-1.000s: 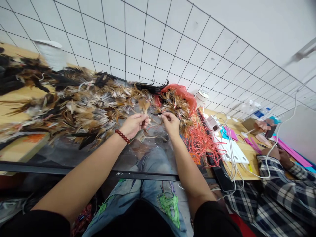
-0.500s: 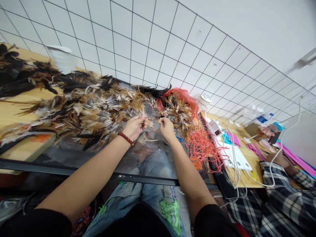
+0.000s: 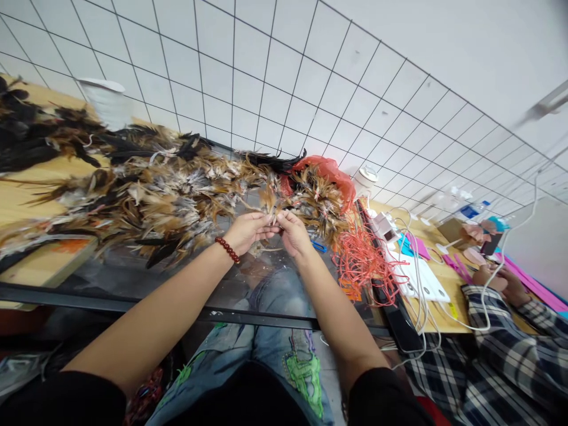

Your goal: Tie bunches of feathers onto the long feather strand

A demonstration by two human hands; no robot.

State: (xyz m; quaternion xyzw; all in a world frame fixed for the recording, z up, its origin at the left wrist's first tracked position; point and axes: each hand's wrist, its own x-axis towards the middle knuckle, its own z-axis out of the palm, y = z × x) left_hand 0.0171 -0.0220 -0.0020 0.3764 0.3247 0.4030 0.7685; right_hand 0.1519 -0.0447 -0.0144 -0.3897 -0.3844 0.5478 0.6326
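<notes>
Gripping a brown feather tuft at its base, the left hand and right hand meet with fingertips pinched together.

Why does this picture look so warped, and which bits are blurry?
Head view: the thin black wire grid slants and fans out, probably wide-angle stretch; head view, edges: the white cylindrical object and dark plaid fabric sleeve look smeared; head view, centre: left hand and right hand look clearer, though the brown feather tuft is soft.
</notes>
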